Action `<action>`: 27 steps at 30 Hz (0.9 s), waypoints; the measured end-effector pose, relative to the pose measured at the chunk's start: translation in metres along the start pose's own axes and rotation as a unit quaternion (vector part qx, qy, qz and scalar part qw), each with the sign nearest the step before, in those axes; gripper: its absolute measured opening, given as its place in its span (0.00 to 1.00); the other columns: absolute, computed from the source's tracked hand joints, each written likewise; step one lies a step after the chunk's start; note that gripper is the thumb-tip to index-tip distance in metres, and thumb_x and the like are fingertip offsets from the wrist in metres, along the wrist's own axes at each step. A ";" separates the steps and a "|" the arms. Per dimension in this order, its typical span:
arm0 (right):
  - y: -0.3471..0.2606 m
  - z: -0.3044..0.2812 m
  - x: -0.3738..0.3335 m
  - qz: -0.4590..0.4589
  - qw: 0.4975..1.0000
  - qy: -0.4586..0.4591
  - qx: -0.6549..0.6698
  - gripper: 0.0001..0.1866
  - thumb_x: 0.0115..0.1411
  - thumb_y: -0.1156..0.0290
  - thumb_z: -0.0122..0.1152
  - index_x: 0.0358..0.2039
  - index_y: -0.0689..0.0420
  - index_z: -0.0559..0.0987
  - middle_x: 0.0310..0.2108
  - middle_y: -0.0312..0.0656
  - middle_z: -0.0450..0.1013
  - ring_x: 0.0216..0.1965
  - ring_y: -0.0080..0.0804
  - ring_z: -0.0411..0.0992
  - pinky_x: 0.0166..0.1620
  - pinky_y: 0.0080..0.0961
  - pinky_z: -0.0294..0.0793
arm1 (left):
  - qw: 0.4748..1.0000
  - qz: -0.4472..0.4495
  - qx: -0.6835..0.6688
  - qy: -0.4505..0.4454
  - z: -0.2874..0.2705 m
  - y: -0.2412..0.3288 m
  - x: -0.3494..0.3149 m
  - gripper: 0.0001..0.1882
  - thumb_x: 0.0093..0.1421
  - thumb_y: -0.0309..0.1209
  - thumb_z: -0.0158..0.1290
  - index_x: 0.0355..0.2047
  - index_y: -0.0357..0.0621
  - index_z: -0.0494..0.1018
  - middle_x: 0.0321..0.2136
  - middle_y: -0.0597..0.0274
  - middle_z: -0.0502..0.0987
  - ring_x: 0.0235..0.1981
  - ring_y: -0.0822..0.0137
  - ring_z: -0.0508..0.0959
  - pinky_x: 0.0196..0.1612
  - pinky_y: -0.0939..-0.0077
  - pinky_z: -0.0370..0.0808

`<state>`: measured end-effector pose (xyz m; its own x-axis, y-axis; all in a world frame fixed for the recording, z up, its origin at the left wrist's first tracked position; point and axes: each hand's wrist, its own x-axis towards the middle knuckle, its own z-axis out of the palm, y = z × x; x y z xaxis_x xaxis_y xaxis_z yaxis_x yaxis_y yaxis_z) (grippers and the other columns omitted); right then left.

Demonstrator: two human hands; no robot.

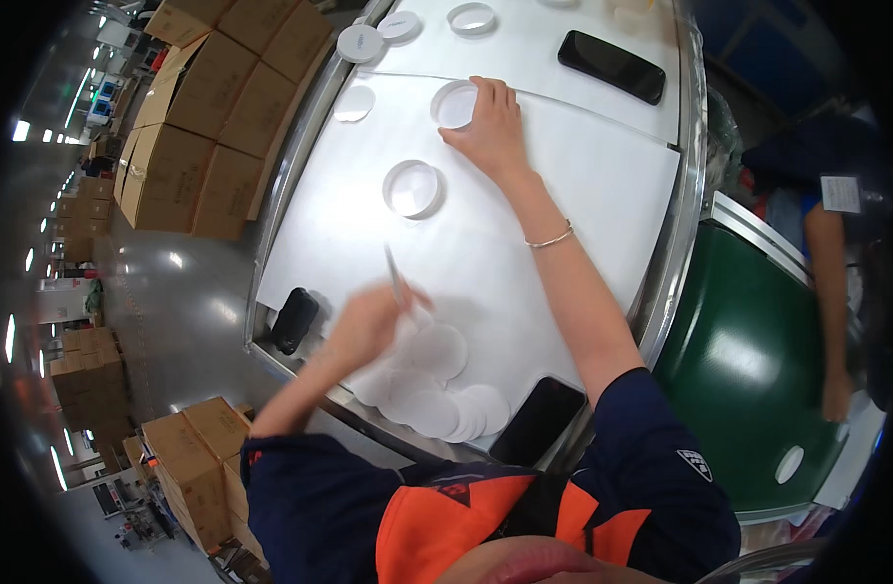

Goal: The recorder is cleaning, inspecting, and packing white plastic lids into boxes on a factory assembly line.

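Note:
My right hand (490, 128) reaches to the far part of the white table and grips the side of a shallow round white lid (453, 105). My left hand (370, 319), smeared by motion, is closed round a thin, pointed grey tool (394, 271) whose exact kind I cannot make out. Just beside and below the left hand lie several thin white discs (429, 401), partly overlapping. Between the two hands stands another shallow round lid (411, 189) with its open side up. A flat pale disc (354, 104) lies left of the gripped lid.
More round white pieces (360, 44) and a ring-shaped lid (472, 18) are at the table's far end. Phones lie far right (612, 66) and near right (539, 420); a small black case (295, 321) sits at the left edge. A person's arm (832, 292) shows beside a green surface (748, 360).

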<state>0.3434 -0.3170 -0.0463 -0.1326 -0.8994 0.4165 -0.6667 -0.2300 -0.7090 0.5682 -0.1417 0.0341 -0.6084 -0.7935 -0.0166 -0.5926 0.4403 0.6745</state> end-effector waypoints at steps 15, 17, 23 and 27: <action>0.005 -0.014 0.014 -0.006 0.963 0.121 0.240 0.39 0.50 0.61 0.68 0.59 0.60 0.60 0.54 0.50 0.62 0.58 0.45 0.59 0.58 0.39 0.60 | 0.892 0.002 0.148 0.427 -0.075 -0.121 0.288 0.13 0.56 0.32 0.59 0.33 0.35 0.69 0.25 0.44 0.76 0.26 0.48 0.76 0.31 0.62 0.71; 0.012 -0.018 0.016 0.042 0.900 0.129 0.415 0.38 0.57 0.54 0.63 0.61 0.58 0.58 0.54 0.49 0.65 0.54 0.38 0.65 0.54 0.34 0.66 | 0.930 0.063 0.065 0.356 -0.038 -0.052 0.260 0.13 0.55 0.31 0.61 0.35 0.35 0.72 0.27 0.48 0.78 0.25 0.60 0.78 0.30 0.67 0.72; 0.009 -0.027 0.019 0.163 0.732 0.013 0.662 0.34 0.63 0.43 0.45 0.61 0.52 0.57 0.46 0.46 0.69 0.42 0.34 0.72 0.39 0.27 0.75 | 0.976 0.145 0.004 0.163 0.003 0.003 0.222 0.09 0.60 0.27 0.53 0.38 0.36 0.69 0.33 0.53 0.68 0.31 0.57 0.70 0.35 0.66 0.69; 0.009 -0.039 0.022 0.180 0.659 -0.016 0.730 0.33 0.63 0.42 0.34 0.56 0.56 0.62 0.38 0.49 0.72 0.32 0.36 0.75 0.30 0.29 0.77 | 0.918 0.225 0.040 0.324 -0.012 -0.003 0.235 0.14 0.69 0.33 0.40 0.33 0.34 0.67 0.39 0.54 0.63 0.33 0.63 0.65 0.37 0.74 0.65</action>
<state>0.3061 -0.3244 -0.0210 -0.0581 -0.9954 0.0761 0.8233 -0.0909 -0.5603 0.4331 -0.3345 0.0371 -0.3736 -0.5958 0.7109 -0.4110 0.7934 0.4490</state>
